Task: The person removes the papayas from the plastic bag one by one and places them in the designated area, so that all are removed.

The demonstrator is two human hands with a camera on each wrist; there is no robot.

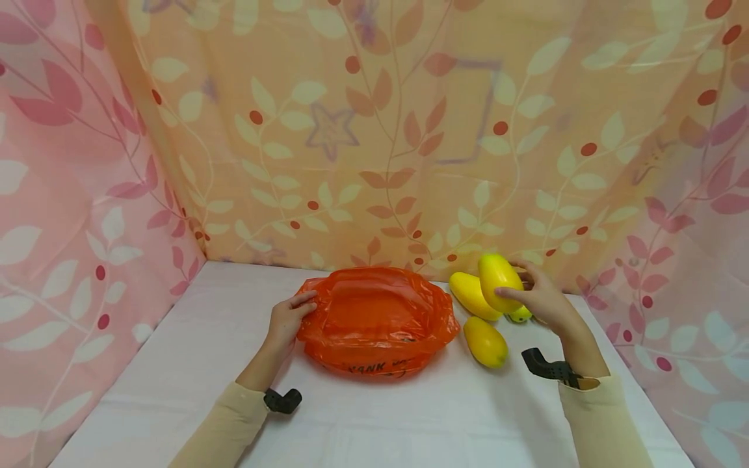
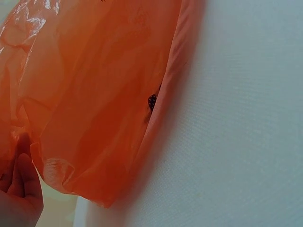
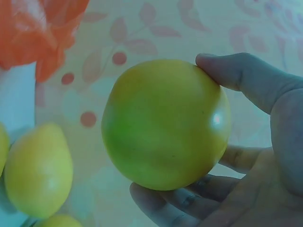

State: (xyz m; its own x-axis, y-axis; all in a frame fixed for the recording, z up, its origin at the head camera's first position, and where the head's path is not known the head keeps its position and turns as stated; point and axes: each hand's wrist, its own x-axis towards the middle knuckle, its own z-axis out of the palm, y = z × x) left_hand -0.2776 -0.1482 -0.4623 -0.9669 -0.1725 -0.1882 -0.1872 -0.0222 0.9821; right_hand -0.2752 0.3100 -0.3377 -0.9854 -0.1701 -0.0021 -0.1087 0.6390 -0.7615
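Observation:
An orange-red plastic bag (image 1: 377,312) with dark lettering lies on the white table, its mouth spread wide. At its left edge my left hand (image 1: 285,322) pinches the plastic; the left wrist view shows the fingertips partly behind the bag's film (image 2: 104,94). My right hand (image 1: 541,299) grips a yellow-green mango (image 1: 496,276) to the right of the bag, raised above the others. In the right wrist view, the thumb lies on one side of this mango (image 3: 165,125) and the fingers curl under the other. Below it are a yellow mango (image 1: 467,292) and another nearer me (image 1: 486,342).
A green-tipped fruit (image 1: 519,314) shows partly beneath the right hand. Behind the white table (image 1: 374,422) hangs a floral cloth (image 1: 386,130), with pink floral cloth (image 1: 76,162) at the sides. Each wrist wears a black mount (image 1: 283,401).

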